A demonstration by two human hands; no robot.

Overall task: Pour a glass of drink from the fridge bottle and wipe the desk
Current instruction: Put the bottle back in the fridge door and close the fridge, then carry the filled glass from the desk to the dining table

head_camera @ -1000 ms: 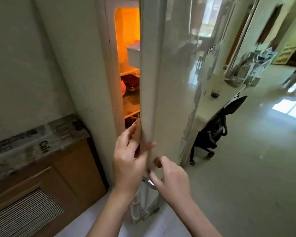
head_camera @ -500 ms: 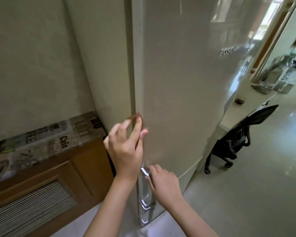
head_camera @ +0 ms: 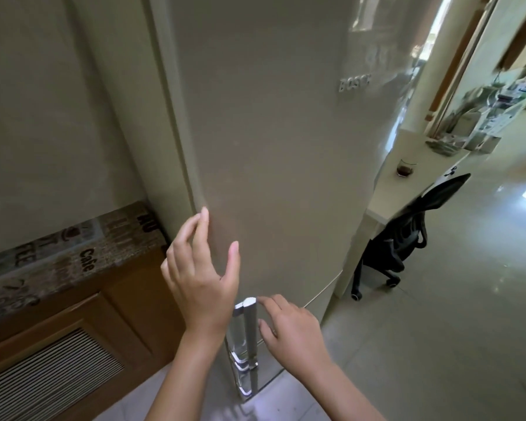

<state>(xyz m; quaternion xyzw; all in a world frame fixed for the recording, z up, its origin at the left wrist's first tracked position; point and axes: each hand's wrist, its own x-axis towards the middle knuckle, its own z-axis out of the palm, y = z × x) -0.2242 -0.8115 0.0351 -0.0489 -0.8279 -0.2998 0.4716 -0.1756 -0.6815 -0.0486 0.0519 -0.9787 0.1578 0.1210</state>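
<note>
Head view: upright fridge door (head_camera: 286, 147) shut, both hands (head_camera: 201, 281) spread, seemingly off its vertical handle (head_camera: 249, 329).

home | fridge (head_camera: 271, 147) | desk (head_camera: 407, 189) with office chair (head_camera: 398, 238) | tiled floor (head_camera: 453, 329)

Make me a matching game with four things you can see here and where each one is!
Things:
1. glass
2. chair
3. handle
4. "Cafe" countertop

Places:
A. left of the fridge
B. on the white desk
C. between the left hand and right hand
D. under the desk edge

Pairs: 1-B, 2-D, 3-C, 4-A
</note>
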